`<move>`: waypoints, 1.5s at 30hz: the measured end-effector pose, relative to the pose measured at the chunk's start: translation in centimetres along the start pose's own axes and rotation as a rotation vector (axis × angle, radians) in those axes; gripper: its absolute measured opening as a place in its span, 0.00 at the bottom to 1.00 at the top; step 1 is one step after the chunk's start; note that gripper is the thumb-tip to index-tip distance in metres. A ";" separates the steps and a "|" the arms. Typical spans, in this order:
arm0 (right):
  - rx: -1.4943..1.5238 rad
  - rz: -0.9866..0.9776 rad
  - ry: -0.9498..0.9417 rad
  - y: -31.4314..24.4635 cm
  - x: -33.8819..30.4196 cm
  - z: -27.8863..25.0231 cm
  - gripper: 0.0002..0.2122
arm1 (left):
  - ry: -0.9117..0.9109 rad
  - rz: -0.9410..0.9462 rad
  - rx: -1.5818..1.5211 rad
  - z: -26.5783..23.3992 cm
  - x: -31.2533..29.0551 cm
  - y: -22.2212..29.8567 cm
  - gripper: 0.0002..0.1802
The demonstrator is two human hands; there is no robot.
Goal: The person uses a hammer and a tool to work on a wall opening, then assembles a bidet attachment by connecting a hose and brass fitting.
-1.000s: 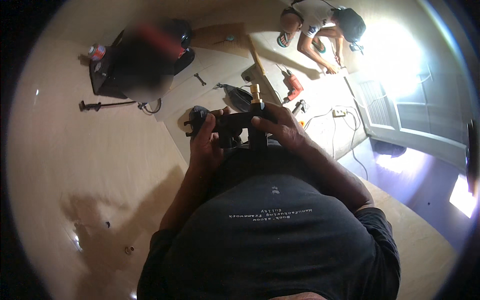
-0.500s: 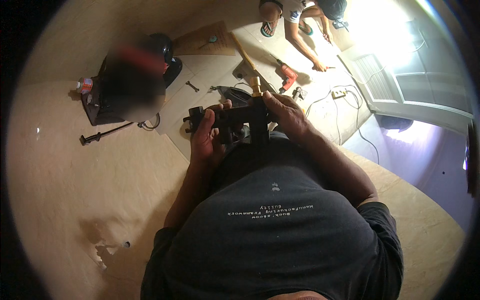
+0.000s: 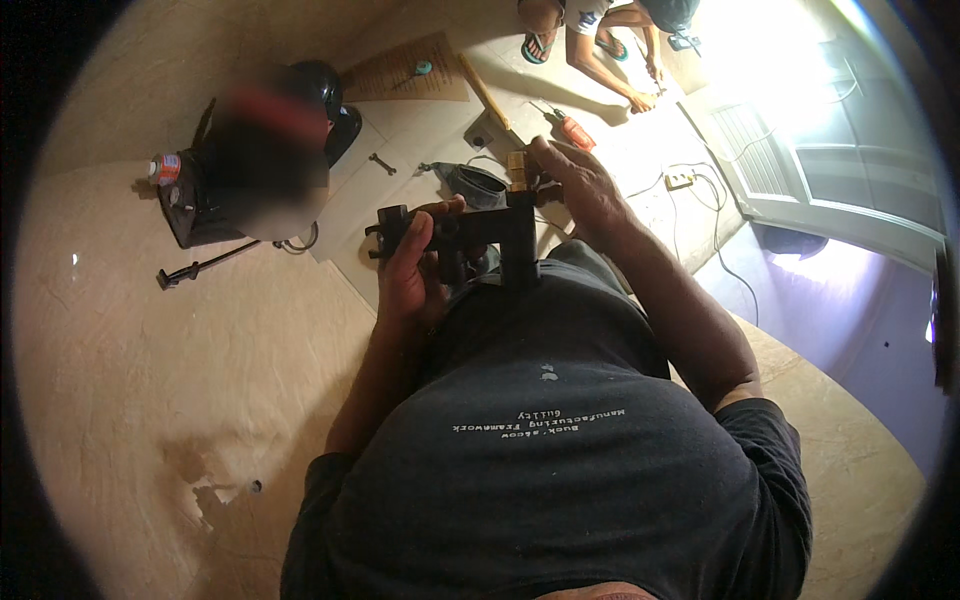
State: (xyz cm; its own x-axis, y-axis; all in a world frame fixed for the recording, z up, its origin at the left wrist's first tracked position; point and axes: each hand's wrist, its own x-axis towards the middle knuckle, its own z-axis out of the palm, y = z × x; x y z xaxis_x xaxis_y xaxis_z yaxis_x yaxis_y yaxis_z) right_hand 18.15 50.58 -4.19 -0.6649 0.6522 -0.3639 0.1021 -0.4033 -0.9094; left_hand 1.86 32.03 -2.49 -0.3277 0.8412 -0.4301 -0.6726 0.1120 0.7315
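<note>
My left hand [image 3: 412,268] is closed around a black, angular, faucet-like fitting [image 3: 519,250], held level in front of my belly. Prongs stick out at its left end, beyond my thumb. A brass threaded connector [image 3: 516,172] rises upright from the top of its right end. The fingers of my right hand [image 3: 590,195] are bent in against the connector's right side, thumb near its top. Part of that grip is hidden behind the hand.
Beyond my hands lie a grey pouch [image 3: 478,186], a wrench [image 3: 382,164], a red drill [image 3: 576,130] and a power strip [image 3: 680,180] with cables. A black bag [image 3: 185,215] and bottle [image 3: 165,169] are at left. Another person [image 3: 600,60] crouches by a door [image 3: 840,150].
My right hand has shifted up from the fitting's body to the brass connector. The left hand keeps its hold. The other person's hand has moved slightly.
</note>
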 end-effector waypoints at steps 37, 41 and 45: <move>-0.930 -0.100 -0.270 -4.7 -1.3 2.1 0.30 | -0.057 0.082 -0.051 -2.4 1.7 0.5 0.24; -0.906 -0.356 -0.335 -3.7 -0.8 1.4 0.31 | -0.107 0.129 -0.029 -2.4 1.9 0.5 0.25; -0.888 -0.400 -0.347 -3.5 -1.1 1.6 0.32 | -0.122 0.096 -0.047 -2.6 1.9 0.5 0.25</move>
State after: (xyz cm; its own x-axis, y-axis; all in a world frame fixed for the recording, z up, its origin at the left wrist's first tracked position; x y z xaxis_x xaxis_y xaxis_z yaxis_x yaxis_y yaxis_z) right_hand 17.33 50.29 -0.25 -0.9329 0.3563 -0.0525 0.2423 0.5128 -0.8236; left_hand -0.87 32.31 -4.31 -0.3110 0.9051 -0.2899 -0.6734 0.0054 0.7393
